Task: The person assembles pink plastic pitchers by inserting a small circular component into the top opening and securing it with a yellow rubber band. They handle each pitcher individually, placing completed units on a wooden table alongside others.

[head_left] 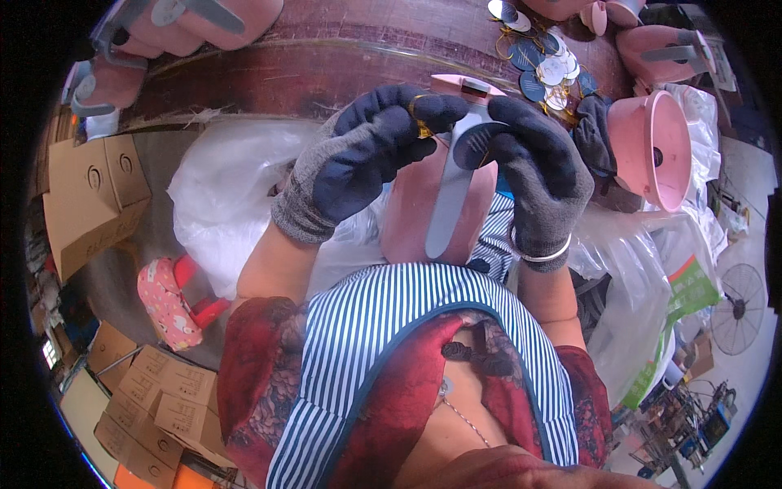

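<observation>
Pink jugs (652,147) and round tags (546,69) crowded the bench (326,57) ahead. Between both gloved hands, a pink jug (407,212) with grey handle stood upright; left hand (358,155) pinched a gold cord (422,122), right hand (542,175) gripped a dark tag (471,145).

Cardboard boxes (94,196) at left; clear plastic bag (216,187); pile of round tags (544,65) on bench; fan (737,308) at right.
</observation>
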